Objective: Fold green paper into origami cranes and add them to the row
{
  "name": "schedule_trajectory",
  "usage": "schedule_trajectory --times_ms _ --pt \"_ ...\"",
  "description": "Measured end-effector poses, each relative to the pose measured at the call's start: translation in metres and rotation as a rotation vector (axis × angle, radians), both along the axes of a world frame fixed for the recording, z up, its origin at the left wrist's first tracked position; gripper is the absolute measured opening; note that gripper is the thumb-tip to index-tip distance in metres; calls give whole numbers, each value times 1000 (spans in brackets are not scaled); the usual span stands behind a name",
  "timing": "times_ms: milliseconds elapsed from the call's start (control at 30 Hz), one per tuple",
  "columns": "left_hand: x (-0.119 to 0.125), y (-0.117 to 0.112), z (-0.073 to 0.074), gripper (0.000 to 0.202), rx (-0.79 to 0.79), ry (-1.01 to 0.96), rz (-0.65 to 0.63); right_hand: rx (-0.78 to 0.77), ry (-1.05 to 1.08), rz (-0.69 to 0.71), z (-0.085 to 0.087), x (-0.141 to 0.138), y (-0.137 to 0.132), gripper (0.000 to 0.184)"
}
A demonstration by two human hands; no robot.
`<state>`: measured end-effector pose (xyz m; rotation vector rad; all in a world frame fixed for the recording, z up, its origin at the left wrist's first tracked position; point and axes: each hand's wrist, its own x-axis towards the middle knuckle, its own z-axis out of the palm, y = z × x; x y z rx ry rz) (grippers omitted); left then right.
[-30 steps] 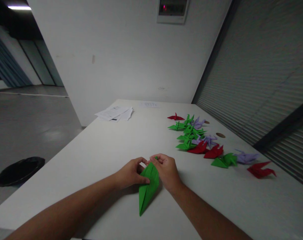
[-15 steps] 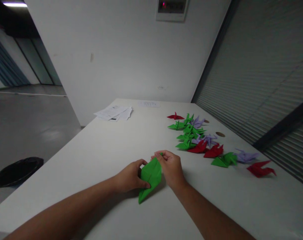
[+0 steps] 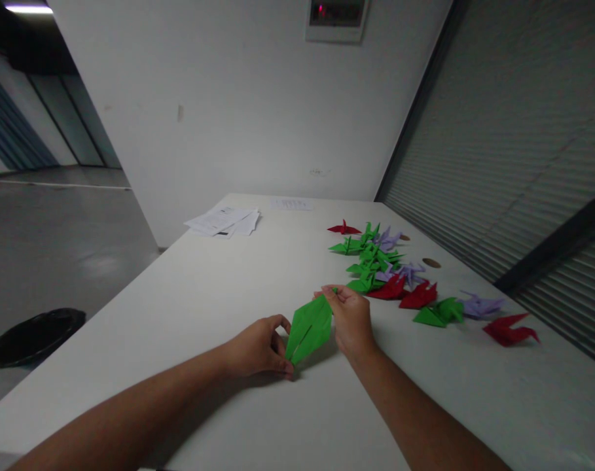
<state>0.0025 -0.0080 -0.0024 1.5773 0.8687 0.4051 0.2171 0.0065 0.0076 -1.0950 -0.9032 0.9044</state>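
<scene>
A green folded paper piece (image 3: pixel 309 329), long and pointed at both ends, lies tilted on the white table (image 3: pixel 189 307). My left hand (image 3: pixel 258 345) pinches its near lower tip against the table. My right hand (image 3: pixel 350 317) pinches its far upper tip, fingers curled. To the right lies a row of finished paper cranes (image 3: pixel 380 265) in green, red and lilac, close to my right hand.
More cranes trail right, ending in a red crane (image 3: pixel 510 329) near the shuttered wall. White paper sheets (image 3: pixel 223 222) lie at the table's far left. A black round bin (image 3: pixel 32 335) stands on the floor to the left.
The green piece has swung round: its far tip moved up and right with my right hand, and its near tip now sits under my left fingers.
</scene>
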Motion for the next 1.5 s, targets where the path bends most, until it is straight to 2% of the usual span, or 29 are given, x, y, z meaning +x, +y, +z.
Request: schedule_trajectory --times_ms 233,333,500,633,800,1000,1200,1400,1500 --pt "-3 -1 -3 57 15 17 -47 17 71 -39 -3 7 4 38" --pt "-2 0 -5 57 -22 -60 -51 28 99 -48 -2 8 5 40" --pt "2 4 0 45 -73 -367 117 4 84 36 1 -1 -2 39" --pt "3 6 2 44 -80 -491 197 -41 -7 154 -1 -17 -12 38" --pt "4 8 -4 44 -12 -425 217 -49 -103 263 -6 -27 -18 38" --pt "2 14 0 42 20 -498 404 -18 -86 367 -11 -23 -14 42" --pt "-3 19 3 46 59 -538 559 -22 -209 461 -17 -24 -13 34" --pt "-1 16 -1 61 -55 -503 466 -38 -239 477 -19 -26 -14 28" --pt "-1 16 0 62 -61 -462 475 -48 -166 498 -15 -27 -17 32"
